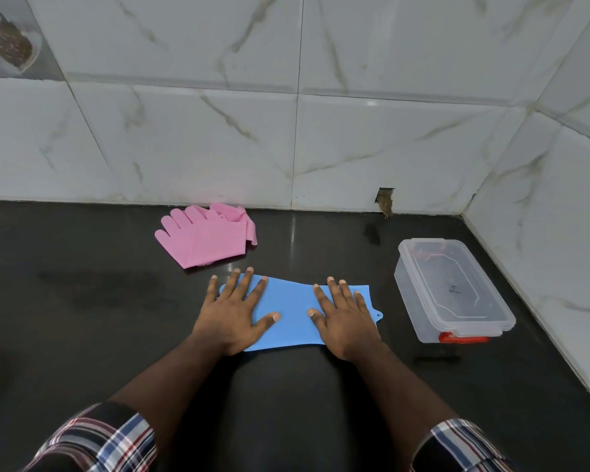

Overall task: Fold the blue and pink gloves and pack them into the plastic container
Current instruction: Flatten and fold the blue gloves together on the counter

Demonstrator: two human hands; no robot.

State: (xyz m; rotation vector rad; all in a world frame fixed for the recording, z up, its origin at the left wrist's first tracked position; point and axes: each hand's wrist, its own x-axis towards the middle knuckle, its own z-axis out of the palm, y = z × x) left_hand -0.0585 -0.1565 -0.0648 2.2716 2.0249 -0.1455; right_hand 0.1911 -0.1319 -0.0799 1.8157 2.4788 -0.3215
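A blue glove [292, 303] lies flat on the dark countertop, cuff end to the right. My left hand [234, 313] presses flat on its left part, fingers spread, hiding the glove's fingers. My right hand [346, 318] rests flat on its right part, also spread. Neither hand grips anything. The pink gloves [206, 236] lie in a loose pile behind, near the wall. A clear plastic container [453, 291] with a red latch stands to the right, and whether a lid covers it I cannot tell.
The black countertop [99, 301] meets white marble-pattern tiled walls at the back and right, forming a corner. A small hole [385, 199] shows in the back wall at counter level. Plaid sleeves cover my forearms at the bottom.
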